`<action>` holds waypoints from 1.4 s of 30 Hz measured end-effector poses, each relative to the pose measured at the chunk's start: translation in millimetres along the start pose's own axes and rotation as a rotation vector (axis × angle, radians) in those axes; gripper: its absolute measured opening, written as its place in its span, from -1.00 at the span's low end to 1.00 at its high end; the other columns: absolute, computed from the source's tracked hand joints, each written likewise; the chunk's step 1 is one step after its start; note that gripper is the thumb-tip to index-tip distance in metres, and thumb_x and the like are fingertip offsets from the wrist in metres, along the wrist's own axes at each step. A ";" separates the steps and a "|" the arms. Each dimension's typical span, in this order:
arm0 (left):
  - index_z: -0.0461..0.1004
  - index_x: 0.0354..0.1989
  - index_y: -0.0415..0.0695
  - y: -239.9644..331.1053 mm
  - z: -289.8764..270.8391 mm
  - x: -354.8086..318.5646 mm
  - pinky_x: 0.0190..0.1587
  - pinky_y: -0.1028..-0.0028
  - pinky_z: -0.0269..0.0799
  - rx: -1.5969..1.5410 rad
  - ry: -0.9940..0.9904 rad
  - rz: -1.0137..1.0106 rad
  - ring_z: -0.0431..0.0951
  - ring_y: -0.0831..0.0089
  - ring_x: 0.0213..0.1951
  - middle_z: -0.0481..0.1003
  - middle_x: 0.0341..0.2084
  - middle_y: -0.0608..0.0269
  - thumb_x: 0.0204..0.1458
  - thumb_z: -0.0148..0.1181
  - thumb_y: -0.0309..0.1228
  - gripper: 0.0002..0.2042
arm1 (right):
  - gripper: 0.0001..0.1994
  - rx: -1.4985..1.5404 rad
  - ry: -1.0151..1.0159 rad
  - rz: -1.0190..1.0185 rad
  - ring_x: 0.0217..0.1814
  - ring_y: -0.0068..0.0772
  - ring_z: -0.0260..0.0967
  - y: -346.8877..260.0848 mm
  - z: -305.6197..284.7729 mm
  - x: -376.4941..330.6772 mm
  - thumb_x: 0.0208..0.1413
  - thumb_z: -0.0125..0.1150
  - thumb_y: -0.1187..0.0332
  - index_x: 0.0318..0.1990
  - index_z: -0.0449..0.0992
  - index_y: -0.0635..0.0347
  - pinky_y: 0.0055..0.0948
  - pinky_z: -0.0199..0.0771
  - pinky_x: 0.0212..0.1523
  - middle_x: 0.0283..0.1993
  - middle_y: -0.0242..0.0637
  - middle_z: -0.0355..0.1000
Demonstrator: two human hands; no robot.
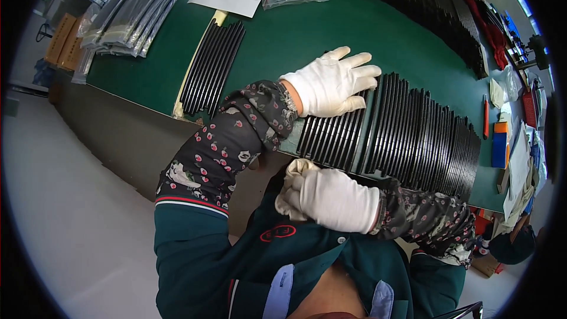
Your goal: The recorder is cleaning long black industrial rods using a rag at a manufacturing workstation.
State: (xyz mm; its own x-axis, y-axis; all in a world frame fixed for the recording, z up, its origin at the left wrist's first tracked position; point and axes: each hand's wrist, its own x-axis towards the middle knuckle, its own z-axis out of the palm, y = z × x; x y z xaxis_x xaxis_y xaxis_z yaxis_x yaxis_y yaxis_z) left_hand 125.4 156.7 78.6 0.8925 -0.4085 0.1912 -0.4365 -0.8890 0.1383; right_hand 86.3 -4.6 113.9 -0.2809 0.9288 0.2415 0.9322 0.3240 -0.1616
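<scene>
Squaring a row of black strips [331, 136] on the desk [307, 35].
Left hand [333, 82] lay flat, open, gripping nothing; right hand [328, 196] was curled, contents hidden; even pressure would suit.

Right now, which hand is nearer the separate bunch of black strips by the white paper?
The left hand. It lies flat on the near row of strips, just right of that bunch. The right hand is curled at the table edge, farther off.
</scene>
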 end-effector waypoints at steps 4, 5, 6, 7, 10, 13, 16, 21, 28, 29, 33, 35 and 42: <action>0.39 0.09 -0.11 -4.3 -1.3 4.6 0.36 0.11 -0.02 -0.019 -0.026 0.034 0.07 0.23 0.35 0.21 0.27 0.27 0.15 -0.01 -0.09 -0.56 | -0.82 -0.039 0.133 0.221 -0.29 -0.26 0.37 22.8 -20.1 8.1 -0.06 0.10 0.28 -0.35 0.40 0.17 -0.38 0.42 -0.34 -0.39 -0.24 0.32; 0.39 0.09 -0.10 -2.9 -2.3 7.3 0.37 0.12 -0.03 -0.036 -0.044 0.029 0.06 0.25 0.36 0.20 0.27 0.29 0.16 -0.02 -0.08 -0.56 | -0.81 -0.011 0.165 0.210 -0.28 -0.24 0.37 28.7 -2.5 3.5 -0.05 0.10 0.27 -0.34 0.40 0.18 -0.38 0.42 -0.31 -0.38 -0.22 0.33; 0.39 0.09 -0.10 -3.1 -2.1 6.8 0.37 0.12 -0.03 -0.034 -0.041 0.031 0.06 0.25 0.36 0.20 0.27 0.29 0.16 -0.02 -0.08 -0.56 | -0.80 0.013 0.197 0.188 -0.27 -0.23 0.37 33.1 4.6 7.6 -0.05 0.11 0.27 -0.34 0.40 0.19 -0.38 0.43 -0.27 -0.36 -0.21 0.35; 0.40 0.09 -0.10 -2.1 -0.7 5.1 0.37 0.13 -0.03 -0.022 -0.012 0.025 0.06 0.26 0.36 0.20 0.27 0.31 0.15 -0.01 -0.08 -0.56 | -0.79 0.114 0.092 0.100 -0.26 -0.22 0.36 22.1 3.4 1.4 -0.03 0.11 0.25 -0.32 0.40 0.20 -0.38 0.43 -0.23 -0.34 -0.20 0.36; 0.41 0.07 -0.10 -2.9 4.4 -1.9 0.36 0.14 -0.01 -0.009 0.033 0.014 0.07 0.27 0.35 0.21 0.26 0.32 0.14 0.00 -0.07 -0.56 | -0.76 0.240 -0.031 0.075 -0.26 -0.20 0.36 11.9 -15.4 -6.2 -0.03 0.13 0.25 -0.26 0.40 0.21 -0.36 0.43 -0.21 -0.30 -0.19 0.37; 0.41 0.07 -0.11 -6.8 6.7 0.2 0.36 0.14 0.00 -0.001 0.028 0.026 0.08 0.25 0.35 0.22 0.26 0.30 0.13 0.01 -0.07 -0.56 | -0.71 0.293 0.248 0.270 -0.29 -0.19 0.39 28.4 -18.5 -16.4 -0.11 0.21 0.34 -0.20 0.40 0.20 -0.33 0.45 -0.30 -0.28 -0.21 0.37; 0.39 0.09 -0.11 -3.8 -4.0 4.9 0.35 0.13 0.00 -0.012 -0.034 0.031 0.09 0.23 0.35 0.21 0.26 0.28 0.11 0.04 -0.07 -0.54 | -0.82 0.190 0.232 0.237 -0.25 -0.20 0.40 32.7 -2.8 -12.3 -0.11 0.18 0.36 -0.32 0.42 0.20 -0.33 0.45 -0.28 -0.30 -0.21 0.37; 0.39 0.08 -0.11 -6.7 1.5 -3.3 0.34 0.11 0.02 0.019 -0.004 0.029 0.10 0.22 0.35 0.19 0.28 0.27 0.10 0.05 -0.05 -0.53 | -0.82 0.281 0.089 0.127 -0.25 -0.20 0.42 16.2 -24.4 -21.0 -0.10 0.15 0.35 -0.31 0.43 0.18 -0.33 0.48 -0.29 -0.34 -0.21 0.38; 0.37 0.09 -0.13 -4.0 -2.4 1.3 0.34 0.05 0.02 -0.004 -0.017 0.042 0.08 0.19 0.35 0.18 0.28 0.23 0.07 0.09 -0.08 -0.52 | -0.82 0.382 -0.096 0.020 -0.32 -0.26 0.39 0.1 -8.6 -38.5 -0.05 0.13 0.30 -0.29 0.39 0.15 -0.35 0.45 -0.38 -0.38 -0.29 0.34; 0.34 0.12 -0.13 -4.1 -4.5 -0.5 0.34 0.02 0.00 0.018 -0.034 0.041 0.07 0.17 0.36 0.16 0.29 0.22 0.07 0.09 -0.07 -0.49 | -0.80 0.300 -0.052 0.013 -0.36 -0.32 0.38 -4.1 -15.9 -40.1 -0.07 0.13 0.33 -0.25 0.43 0.14 -0.42 0.44 -0.42 -0.39 -0.33 0.33; 0.22 0.23 -0.09 11.3 -11.3 4.1 0.35 -0.05 -0.09 -0.037 0.141 0.159 0.02 0.13 0.37 0.09 0.33 0.20 0.06 0.08 -0.01 -0.38 | -0.86 0.314 -0.021 0.085 -0.39 -0.39 0.39 -1.6 -33.4 -51.7 -0.03 0.10 0.36 -0.31 0.45 0.16 -0.46 0.45 -0.47 -0.45 -0.36 0.30; 0.18 0.28 -0.02 17.9 -6.4 1.1 0.37 -0.04 -0.11 -0.036 0.012 0.222 0.02 0.18 0.38 0.09 0.34 0.22 0.04 0.08 0.04 -0.34 | -0.86 0.273 -0.048 0.069 -0.40 -0.39 0.38 -8.4 -30.9 -53.2 -0.04 0.11 0.36 -0.31 0.45 0.16 -0.46 0.45 -0.49 -0.45 -0.36 0.30; 0.23 0.25 0.00 -2.7 -12.5 -24.2 0.34 -0.05 -0.03 0.006 -0.109 0.188 0.04 0.19 0.37 0.12 0.32 0.26 0.02 0.15 -0.03 -0.38 | -0.87 0.252 -0.036 0.052 -0.42 -0.39 0.37 -10.3 -29.9 -52.9 -0.04 0.11 0.35 -0.33 0.41 0.16 -0.44 0.42 -0.52 -0.45 -0.36 0.30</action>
State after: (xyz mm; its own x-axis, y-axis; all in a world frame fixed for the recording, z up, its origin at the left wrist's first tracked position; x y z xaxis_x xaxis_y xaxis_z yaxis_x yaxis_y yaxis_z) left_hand 103.5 171.6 85.8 0.8024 -0.5871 0.1067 -0.5963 -0.7959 0.1046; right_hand 98.4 -62.5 131.3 -0.2457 0.9499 0.1933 0.8605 0.3056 -0.4076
